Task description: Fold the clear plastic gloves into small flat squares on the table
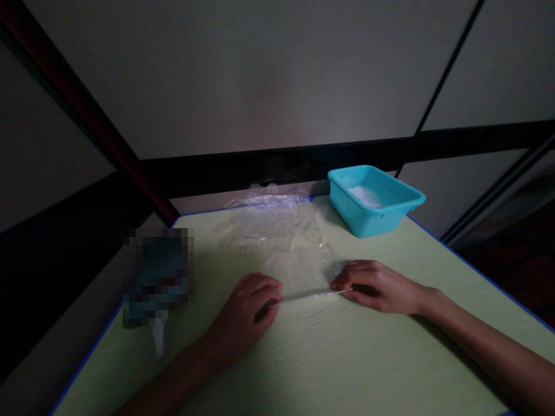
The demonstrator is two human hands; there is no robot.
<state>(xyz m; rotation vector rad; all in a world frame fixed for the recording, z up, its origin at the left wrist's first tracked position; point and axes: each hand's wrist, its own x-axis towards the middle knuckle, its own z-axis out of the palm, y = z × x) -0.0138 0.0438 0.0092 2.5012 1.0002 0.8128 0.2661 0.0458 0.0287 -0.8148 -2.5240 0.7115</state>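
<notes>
A thin, clear plastic glove [301, 268] lies spread on the table between my hands, its near edge drawn into a straight line. My left hand [249, 303] pinches the left end of that edge between thumb and fingers. At the right end, my right hand [375, 286] grips the same edge, thumb below and fingers above. Just beyond lies a loose pile of similar clear plastic gloves [275, 219], crumpled and overlapping, partly touching the held one.
The pale green table [338, 358] has a blue edge and stands against a cabinet front [269, 75]. A turquoise basin [375, 214] with something white inside sits at the back right. On the left is a pixelated, unreadable object [158, 277] with a white strip below it.
</notes>
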